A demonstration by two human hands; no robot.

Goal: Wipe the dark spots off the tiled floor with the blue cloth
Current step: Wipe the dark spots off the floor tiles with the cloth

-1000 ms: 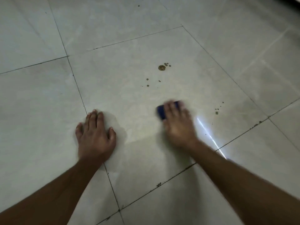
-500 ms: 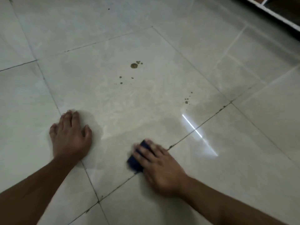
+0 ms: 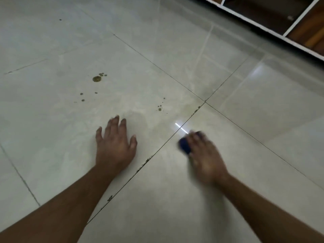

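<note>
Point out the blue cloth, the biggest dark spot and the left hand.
blue cloth [image 3: 184, 146]: head view, exposed edge beside the fingers.
biggest dark spot [image 3: 96, 78]: head view, its centre.
left hand [image 3: 115, 146]: head view, back of hand.

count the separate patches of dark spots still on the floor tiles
3. A big blot with droplets lies far left of centre; small specks just below it; a third cluster ahead of the right hand pressing the blue cloth. Others may hide under hands.

Left hand [image 3: 114, 146]: flat, palm down, fingers spread.
Right hand [image 3: 206, 158]: blurred, fingers pressing down, arm outstretched.
</note>
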